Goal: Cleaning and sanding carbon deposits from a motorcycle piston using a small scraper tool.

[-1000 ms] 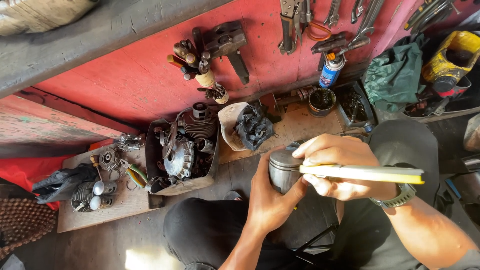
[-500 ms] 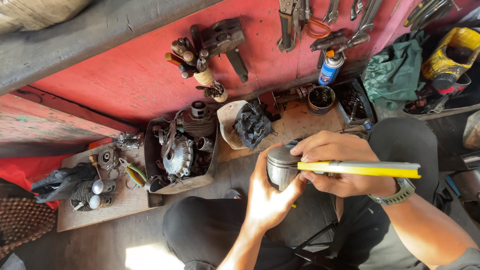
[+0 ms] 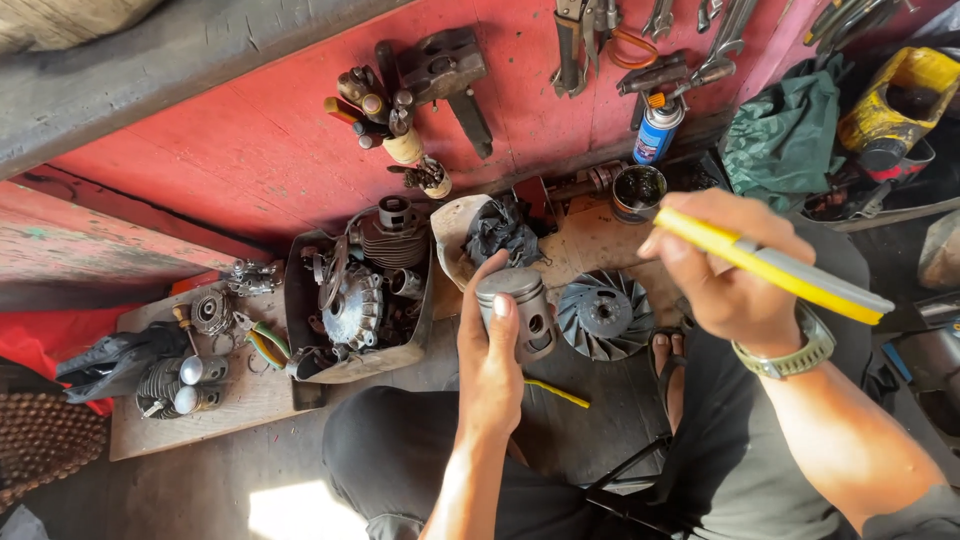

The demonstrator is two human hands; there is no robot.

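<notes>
Your left hand [image 3: 490,370] grips the grey piston [image 3: 518,312] at frame centre; your right hand [image 3: 735,270], lifted clear, holds the yellow-handled tool [image 3: 770,265]. Work on the piston looks unfinished.

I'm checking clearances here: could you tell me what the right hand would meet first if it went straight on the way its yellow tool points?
The right hand aims the yellow tool up-left. Its tip would probably meet the round tin by the wall first, though depth is unclear; the piston in the left hand lies below that line.
</notes>
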